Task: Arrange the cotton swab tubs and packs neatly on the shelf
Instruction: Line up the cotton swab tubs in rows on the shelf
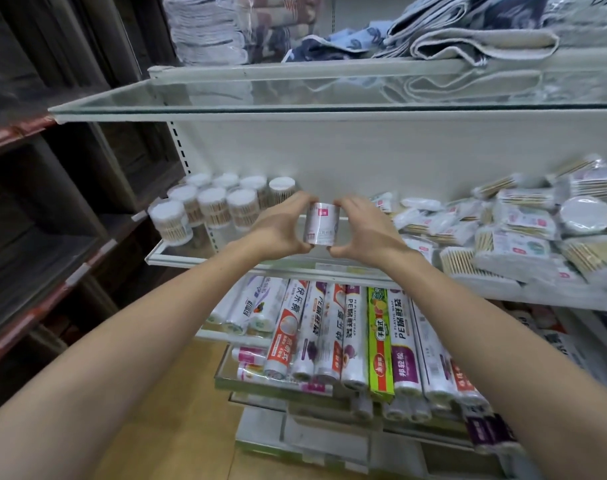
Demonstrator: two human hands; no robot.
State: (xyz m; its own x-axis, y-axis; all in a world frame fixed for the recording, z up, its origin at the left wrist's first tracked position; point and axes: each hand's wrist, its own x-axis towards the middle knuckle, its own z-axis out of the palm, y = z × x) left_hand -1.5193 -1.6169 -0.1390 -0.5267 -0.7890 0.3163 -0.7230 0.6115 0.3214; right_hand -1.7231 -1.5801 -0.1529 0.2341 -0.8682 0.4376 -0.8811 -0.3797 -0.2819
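Observation:
Both hands hold one cotton swab tub (322,227), white with a pink label, above the front of the middle shelf (177,259). My left hand (284,226) grips its left side and my right hand (362,227) grips its right side. Left of it, several round swab tubs (212,206) stand in rows at the shelf's left end. A loose heap of flat swab packs (513,230) fills the right half of the same shelf, with a round tub (585,215) lying among them.
A glass shelf (295,98) overhangs just above, with folded towels (468,32) behind it. Below, rolls of plastic wrap and bags (347,334) lie on the lower shelf. Dark shelving (35,202) stands to the left. A strip of bare shelf shows behind the held tub.

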